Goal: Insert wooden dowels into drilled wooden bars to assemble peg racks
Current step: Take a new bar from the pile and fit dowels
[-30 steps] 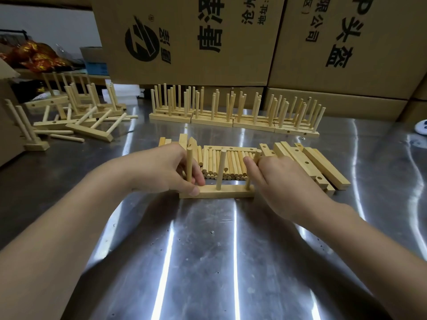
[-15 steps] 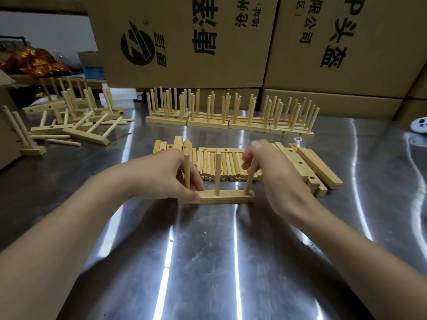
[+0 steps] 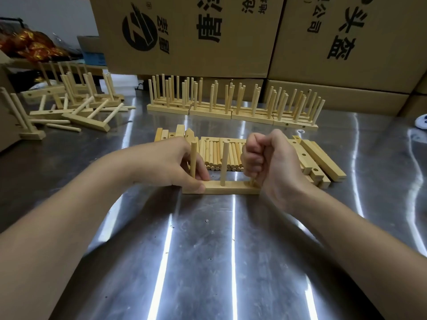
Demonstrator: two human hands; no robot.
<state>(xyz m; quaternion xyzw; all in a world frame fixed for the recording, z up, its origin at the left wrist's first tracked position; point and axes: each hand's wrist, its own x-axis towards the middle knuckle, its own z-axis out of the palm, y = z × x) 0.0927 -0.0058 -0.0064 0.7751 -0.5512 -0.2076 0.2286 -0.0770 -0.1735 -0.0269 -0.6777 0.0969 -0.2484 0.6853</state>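
Observation:
A drilled wooden bar (image 3: 227, 190) lies on the steel table (image 3: 208, 250) in front of me. Two dowels stand upright in it, one at the left end (image 3: 193, 158) and one in the middle (image 3: 224, 162). My left hand (image 3: 171, 165) grips the bar's left end, thumb on its front face, fingers around the left dowel. My right hand (image 3: 265, 162) is a fist wrapped round a third dowel (image 3: 252, 182) at the bar's right end; only the dowel's foot shows below the fist.
Loose dowels (image 3: 215, 155) lie in a row just behind the bar, with spare drilled bars (image 3: 318, 162) to the right. Finished peg racks (image 3: 231, 105) line the back. More racks and dowels (image 3: 76, 107) are scattered far left. Cardboard boxes (image 3: 184, 31) stand behind.
My right hand went from picking a dowel off the pile to standing it at the bar's right end, then closed into a fist around it. The left hand stayed on the bar.

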